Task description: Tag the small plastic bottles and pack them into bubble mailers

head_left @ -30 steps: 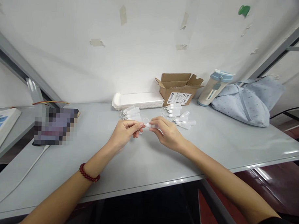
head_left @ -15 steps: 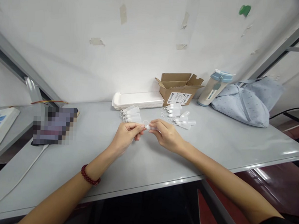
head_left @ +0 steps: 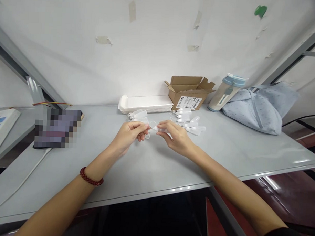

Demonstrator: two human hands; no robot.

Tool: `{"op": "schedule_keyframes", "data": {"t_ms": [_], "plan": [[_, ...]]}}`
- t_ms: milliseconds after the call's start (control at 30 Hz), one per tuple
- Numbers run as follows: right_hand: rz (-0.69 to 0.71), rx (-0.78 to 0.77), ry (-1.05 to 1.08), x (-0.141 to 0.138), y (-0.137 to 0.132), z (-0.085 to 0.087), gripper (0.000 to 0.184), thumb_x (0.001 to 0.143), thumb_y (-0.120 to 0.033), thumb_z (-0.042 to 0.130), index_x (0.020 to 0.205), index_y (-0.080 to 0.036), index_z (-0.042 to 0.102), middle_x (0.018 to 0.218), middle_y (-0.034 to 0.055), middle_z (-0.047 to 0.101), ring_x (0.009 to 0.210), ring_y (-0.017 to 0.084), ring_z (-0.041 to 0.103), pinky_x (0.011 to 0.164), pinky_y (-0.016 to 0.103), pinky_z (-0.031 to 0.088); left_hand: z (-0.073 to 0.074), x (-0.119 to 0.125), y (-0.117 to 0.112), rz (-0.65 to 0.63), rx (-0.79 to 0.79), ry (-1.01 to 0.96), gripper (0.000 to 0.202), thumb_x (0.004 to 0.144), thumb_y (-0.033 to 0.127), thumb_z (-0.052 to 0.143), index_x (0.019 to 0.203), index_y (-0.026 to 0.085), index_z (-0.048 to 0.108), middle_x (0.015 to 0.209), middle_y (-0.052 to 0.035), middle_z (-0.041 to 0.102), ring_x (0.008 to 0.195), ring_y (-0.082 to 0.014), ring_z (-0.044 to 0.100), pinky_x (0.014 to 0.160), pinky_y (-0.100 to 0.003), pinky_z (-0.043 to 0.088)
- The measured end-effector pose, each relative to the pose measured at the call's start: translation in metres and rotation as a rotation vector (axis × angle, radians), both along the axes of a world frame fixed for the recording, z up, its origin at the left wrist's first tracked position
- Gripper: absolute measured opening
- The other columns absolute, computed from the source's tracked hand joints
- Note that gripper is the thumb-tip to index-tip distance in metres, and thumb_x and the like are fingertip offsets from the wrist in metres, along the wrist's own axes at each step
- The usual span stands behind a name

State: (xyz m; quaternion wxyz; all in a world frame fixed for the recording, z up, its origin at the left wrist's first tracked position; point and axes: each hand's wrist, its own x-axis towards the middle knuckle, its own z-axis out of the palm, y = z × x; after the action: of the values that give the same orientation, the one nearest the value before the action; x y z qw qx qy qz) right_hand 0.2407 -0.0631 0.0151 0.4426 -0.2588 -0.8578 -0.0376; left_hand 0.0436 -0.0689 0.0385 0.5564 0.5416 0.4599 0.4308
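Above the middle of the table, my right hand (head_left: pixel 176 136) pinches a small translucent squeeze bottle by its body, which the fingers mostly cover. Its white neck (head_left: pixel 155 128) points left, and a thin clear loop arches above it. My left hand (head_left: pixel 132 134) is closed, thumb and forefinger pinching the thin tip at the neck's left end. Under the left fingers a translucent piece (head_left: pixel 147 136) shows; whether it is held or lies on the table I cannot tell. Similar bottles lie in a left group (head_left: pixel 140 114) and a right group (head_left: pixel 184 118), just beyond my hands.
At the wall are a stack of white trays (head_left: pixel 147 103), an open cardboard box (head_left: pixel 187 98), a tumbler with a blue lid (head_left: pixel 225 93) and a pale blue cloth bag (head_left: pixel 253 114). A blurred-out phone (head_left: pixel 59 128) with a white cable (head_left: pixel 23 178) lies at left.
My left hand has moved left and slightly up, widening the gap between my fingertips. A thin piece now shows between the left fingers and the bottle's neck. The view has shifted slightly.
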Motion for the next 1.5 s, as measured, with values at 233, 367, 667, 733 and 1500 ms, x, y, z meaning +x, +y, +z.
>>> {"op": "schedule_keyframes", "data": {"t_ms": [233, 367, 667, 733, 1500], "plan": [[0.001, 0.016, -0.023, -0.003, -0.001, 0.000, 0.009, 0.093, -0.017, 0.047, 0.101, -0.017, 0.051, 0.092, 0.0108, 0.064, 0.084, 0.017, 0.063, 0.069, 0.029, 0.054, 0.001, 0.000, -0.001, -0.029, 0.044, 0.054, 0.023, 0.074, 0.034, 0.068, 0.061, 0.015, 0.065, 0.059, 0.0008, 0.057, 0.052, -0.0088, 0.048, 0.054, -0.024, 0.039], [-0.034, -0.019, -0.011, -0.002, -0.002, 0.000, 0.014, 0.092, -0.025, 0.051, 0.105, -0.019, 0.049, 0.091, 0.0080, 0.064, 0.080, 0.016, 0.063, 0.067, 0.028, 0.053, 0.001, 0.000, -0.001, -0.032, 0.060, 0.060, 0.024, 0.074, 0.035, 0.068, 0.061, 0.015, 0.064, 0.059, 0.0004, 0.057, 0.052, -0.0088, 0.049, 0.054, -0.024, 0.040], [-0.101, -0.158, -0.029, 0.005, 0.003, 0.000, 0.020, 0.092, -0.029, 0.051, 0.110, -0.019, 0.051, 0.093, 0.0082, 0.064, 0.071, 0.016, 0.061, 0.062, 0.029, 0.050, 0.004, -0.003, 0.001, 0.110, 0.155, 0.089, 0.022, 0.074, 0.036, 0.068, 0.065, 0.016, 0.066, 0.055, 0.0015, 0.055, 0.051, -0.0096, 0.047, 0.054, -0.025, 0.039], [-0.102, -0.164, -0.018, 0.005, 0.005, -0.001, 0.018, 0.093, -0.028, 0.049, 0.109, -0.020, 0.053, 0.093, 0.0086, 0.064, 0.076, 0.018, 0.062, 0.064, 0.030, 0.051, 0.004, -0.006, 0.003, 0.098, 0.162, 0.136, 0.023, 0.074, 0.038, 0.067, 0.067, 0.016, 0.067, 0.056, 0.0011, 0.056, 0.052, -0.0103, 0.048, 0.054, -0.025, 0.039], [-0.410, -0.216, -0.035, 0.072, 0.060, 0.002, 0.017, 0.082, -0.012, 0.051, 0.095, -0.019, 0.059, 0.094, 0.0084, 0.062, 0.072, 0.018, 0.058, 0.064, 0.032, 0.047, -0.012, -0.041, 0.038, 0.299, 0.024, 0.191, 0.021, 0.061, 0.033, 0.077, 0.062, 0.014, 0.067, 0.059, -0.0015, 0.060, 0.048, -0.0096, 0.049, 0.047, -0.024, 0.038]]}}
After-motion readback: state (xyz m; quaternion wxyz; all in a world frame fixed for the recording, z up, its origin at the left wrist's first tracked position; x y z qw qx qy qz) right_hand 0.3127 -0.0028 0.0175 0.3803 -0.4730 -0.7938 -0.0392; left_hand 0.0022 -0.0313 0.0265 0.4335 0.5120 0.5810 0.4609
